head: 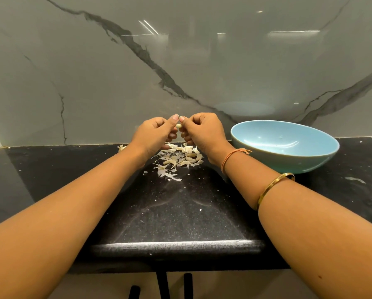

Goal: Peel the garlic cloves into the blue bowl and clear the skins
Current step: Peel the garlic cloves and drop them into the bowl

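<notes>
Both hands are raised together above the back of the counter, knuckles up and fingers curled. The left hand (152,134) and the right hand (202,132) meet thumb tip to thumb tip. Between them they pinch a small, pale, off-white garlic clove (179,125), each hand gripping one end of it. Only a sliver of the clove shows between the fingers, so how much skin is on it cannot be told. Directly beneath the hands and slightly nearer the person lies a loose heap of thin, papery, cream-white garlic skins (180,157). Thicker curved pieces are mixed in that may be whole cloves, though this is not clear. A few skins trail out from the heap towards the person, between the two forearms. A single pale scrap (122,147) lies just outside the left wrist. To the right of the right hand, close beside its wrist but not touching, sits a round, glossy light-blue ceramic bowl (310,160), its glazed inside facing the camera. The right wrist wears a thin orange thread (228,158), and further up that forearm is a narrow gold metal bangle (273,186). Everything rests on a black, speckled stone countertop (180,212). Beyond the hands rises a grey polished marble wall (94,72) with dark veins.
</notes>
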`<action>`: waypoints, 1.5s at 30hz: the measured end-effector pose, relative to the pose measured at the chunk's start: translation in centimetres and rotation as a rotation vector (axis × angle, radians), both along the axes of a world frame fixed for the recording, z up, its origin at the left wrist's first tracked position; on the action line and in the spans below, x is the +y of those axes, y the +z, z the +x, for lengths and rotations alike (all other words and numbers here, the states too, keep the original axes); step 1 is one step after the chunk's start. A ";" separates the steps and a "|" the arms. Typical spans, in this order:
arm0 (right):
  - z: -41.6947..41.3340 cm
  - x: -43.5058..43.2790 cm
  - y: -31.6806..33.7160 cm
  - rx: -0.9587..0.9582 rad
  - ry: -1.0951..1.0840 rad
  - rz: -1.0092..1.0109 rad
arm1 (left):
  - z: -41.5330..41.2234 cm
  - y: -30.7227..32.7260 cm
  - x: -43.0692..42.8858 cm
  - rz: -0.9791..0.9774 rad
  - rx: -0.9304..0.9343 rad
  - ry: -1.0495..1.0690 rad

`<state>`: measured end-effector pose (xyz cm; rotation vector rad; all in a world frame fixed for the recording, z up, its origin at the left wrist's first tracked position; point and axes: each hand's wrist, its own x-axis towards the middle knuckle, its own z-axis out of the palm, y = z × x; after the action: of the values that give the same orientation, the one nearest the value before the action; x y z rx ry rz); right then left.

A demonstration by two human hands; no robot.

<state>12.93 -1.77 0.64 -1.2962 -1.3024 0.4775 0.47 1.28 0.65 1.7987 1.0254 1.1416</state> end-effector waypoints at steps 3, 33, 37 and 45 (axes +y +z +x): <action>-0.2 -0.3 0.1 -0.065 -0.005 -0.004 | 0.2 0.0 -0.2 0.063 0.031 -0.036; -0.2 -0.7 0.5 0.048 0.118 -0.019 | 0.0 0.2 0.0 0.013 -0.064 0.102; 0.0 -0.4 0.4 -0.167 0.003 0.048 | -0.2 0.3 0.0 0.004 -0.055 0.105; -0.6 -0.4 0.4 -0.041 0.106 0.076 | 0.0 0.2 -0.1 0.030 -0.031 0.082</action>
<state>12.35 -2.16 1.01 -1.1835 -1.4161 0.4728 0.42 1.18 0.83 1.7710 1.0779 1.2371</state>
